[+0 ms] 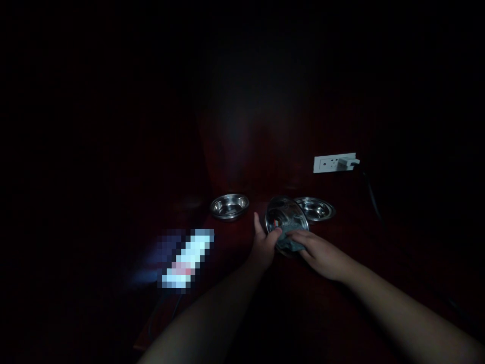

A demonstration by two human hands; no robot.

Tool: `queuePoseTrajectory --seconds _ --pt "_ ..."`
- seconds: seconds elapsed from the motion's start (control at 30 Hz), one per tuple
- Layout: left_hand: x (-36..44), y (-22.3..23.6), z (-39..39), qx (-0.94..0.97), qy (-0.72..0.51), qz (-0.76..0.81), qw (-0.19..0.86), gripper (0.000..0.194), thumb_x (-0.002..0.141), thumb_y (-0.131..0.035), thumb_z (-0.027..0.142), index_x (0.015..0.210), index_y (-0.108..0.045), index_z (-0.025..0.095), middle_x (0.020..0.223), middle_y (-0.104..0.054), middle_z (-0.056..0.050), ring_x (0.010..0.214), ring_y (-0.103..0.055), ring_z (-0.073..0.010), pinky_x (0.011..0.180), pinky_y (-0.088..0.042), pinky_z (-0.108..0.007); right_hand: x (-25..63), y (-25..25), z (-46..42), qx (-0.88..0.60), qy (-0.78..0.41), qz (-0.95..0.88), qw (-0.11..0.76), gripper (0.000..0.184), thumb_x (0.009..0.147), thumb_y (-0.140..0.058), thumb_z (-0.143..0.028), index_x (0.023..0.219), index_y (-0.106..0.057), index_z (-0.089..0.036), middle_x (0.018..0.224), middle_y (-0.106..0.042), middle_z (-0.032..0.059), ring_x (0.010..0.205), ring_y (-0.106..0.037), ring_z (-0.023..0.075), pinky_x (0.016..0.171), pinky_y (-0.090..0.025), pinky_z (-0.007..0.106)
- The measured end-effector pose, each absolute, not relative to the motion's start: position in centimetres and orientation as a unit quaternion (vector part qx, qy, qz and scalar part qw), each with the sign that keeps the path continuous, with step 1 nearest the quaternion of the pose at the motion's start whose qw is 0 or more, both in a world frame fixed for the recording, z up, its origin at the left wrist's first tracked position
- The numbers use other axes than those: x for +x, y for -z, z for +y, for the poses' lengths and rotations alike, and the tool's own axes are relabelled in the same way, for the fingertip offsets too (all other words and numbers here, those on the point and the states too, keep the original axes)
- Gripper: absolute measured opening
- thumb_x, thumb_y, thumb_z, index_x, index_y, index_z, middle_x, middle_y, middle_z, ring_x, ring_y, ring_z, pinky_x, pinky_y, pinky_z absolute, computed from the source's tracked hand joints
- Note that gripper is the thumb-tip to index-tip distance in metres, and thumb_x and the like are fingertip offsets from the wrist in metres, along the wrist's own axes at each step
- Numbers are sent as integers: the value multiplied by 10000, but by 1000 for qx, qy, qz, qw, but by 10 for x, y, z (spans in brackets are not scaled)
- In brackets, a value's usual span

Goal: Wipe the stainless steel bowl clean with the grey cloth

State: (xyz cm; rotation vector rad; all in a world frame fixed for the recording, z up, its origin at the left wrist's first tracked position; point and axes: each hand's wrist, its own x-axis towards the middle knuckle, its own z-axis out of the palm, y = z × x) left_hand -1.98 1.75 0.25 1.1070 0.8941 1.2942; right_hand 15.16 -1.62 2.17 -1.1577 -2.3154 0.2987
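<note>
A shiny steel bowl (pixel 282 210) is tilted with its inside facing me. My left hand (pixel 263 245) grips its near left edge, the thumb on the rim and one finger pointing up beside it. A grey-green cloth (pixel 291 240) is bunched in my right hand (pixel 318 253), pressed against the bowl's near inner side. A small coloured mark shows inside the bowl. Right behind it lies a shallow steel dish (pixel 318 210), partly covered by the bowl. To the left, stacked steel bowls (pixel 229 207) rest on the dark red surface.
A bright, pixelated screen (pixel 187 260) lies left of my forearm, with a thin cable near it. On the wall at the right is a white socket plate (pixel 326 163) with a plug (pixel 347 163) and hanging cord (pixel 372 194). The surroundings are very dark.
</note>
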Motion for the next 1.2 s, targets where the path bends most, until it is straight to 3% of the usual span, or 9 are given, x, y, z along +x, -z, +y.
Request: queuePoseTrajectory --seconds 0.2,0.37,0.53,0.83,1.2 --pt "-21 -9 23 470 -605 361 532 996 778 -637 274 1495 49 182 1359 -524 -133 1210 -533 -226 1045 -368 -353 150 -13 -10 -436 -94 -854 269 365 822 -431 -122 1133 -611 -183 1333 -552 124 1255 -494 274 1087 -324 534" --pt "-24 -13 28 438 -616 376 536 1033 756 -666 278 1494 53 202 1303 -574 -122 1150 -576 -229 1016 -407 -373 146 -8 -5 -442 -89 -848 280 417 800 -441 -104 1178 -604 -172 1343 -552 128 1267 -489 274 1098 -316 521" --pt "-28 -20 29 402 -604 405 557 1046 742 -680 296 1492 48 266 1326 -557 -97 1144 -579 -242 954 -465 -389 143 -6 -1 -437 -93 -843 300 431 787 -452 -107 1186 -608 -150 1316 -573 141 1242 -511 280 1079 -349 516" --pt "-33 -21 32 398 -558 457 567 988 764 -619 348 1485 56 311 1385 -492 -114 1102 -594 -314 670 -566 -388 142 -9 0 -437 -89 -847 289 397 811 -424 -107 1157 -618 -129 1300 -580 159 1209 -536 277 1057 -389 484" --pt "-37 -13 42 386 -546 465 580 988 756 -611 401 1490 38 277 1376 -484 -142 1084 -602 -307 659 -575 -395 142 -10 1 -430 -79 -854 283 388 809 -412 -109 1136 -621 -125 1259 -601 154 1171 -560 262 1032 -417 455"
